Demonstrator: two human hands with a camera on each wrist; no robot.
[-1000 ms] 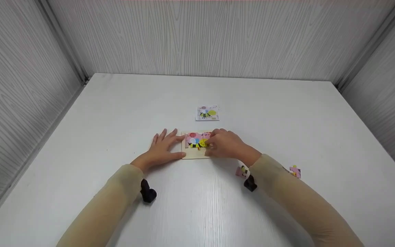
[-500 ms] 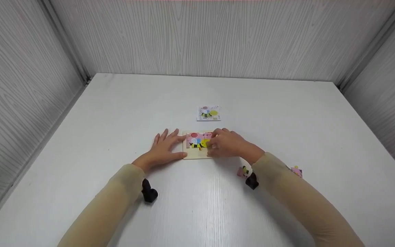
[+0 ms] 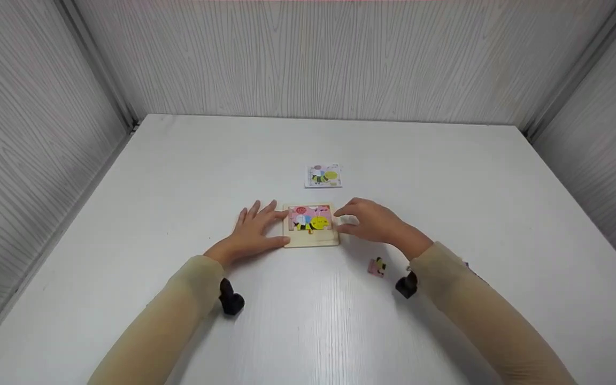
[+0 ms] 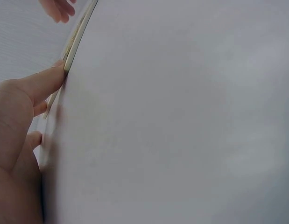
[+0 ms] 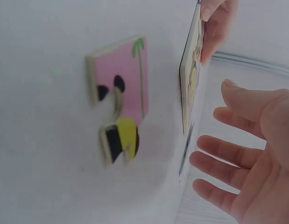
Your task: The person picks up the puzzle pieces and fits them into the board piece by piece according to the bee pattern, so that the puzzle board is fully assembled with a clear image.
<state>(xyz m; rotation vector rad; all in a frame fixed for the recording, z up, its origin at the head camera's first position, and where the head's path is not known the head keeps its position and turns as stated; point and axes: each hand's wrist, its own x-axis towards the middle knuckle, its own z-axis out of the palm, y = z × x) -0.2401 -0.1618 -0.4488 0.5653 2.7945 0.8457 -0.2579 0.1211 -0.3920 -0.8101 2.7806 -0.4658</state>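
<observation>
A square wooden jigsaw board (image 3: 310,242) lies flat in the head view, its upper part filled with joined pink, yellow and blue pieces showing a bee. Bare wood shows along its lower part. My left hand (image 3: 254,232) is spread flat at the left, thumb and forefinger touching the board's left edge. My right hand (image 3: 375,222) hovers just off the board's right side, its fingers parted with nothing between them. A loose pink puzzle piece (image 3: 376,267) with a black-and-yellow tab lies below that hand; the right wrist view shows a palm tree on the piece (image 5: 128,84).
Behind the board lies a small picture card (image 3: 323,176) with the same bee design. A bit of another puzzle piece (image 3: 467,263) peeks out from behind the right sleeve. Grey wood-grain panels (image 3: 308,59) border the white table (image 3: 308,321) at the back and sides.
My right hand has let go at the board's right part and drawn back to the right, uncovering the pieces there. The left hand has stayed at the board's edge.
</observation>
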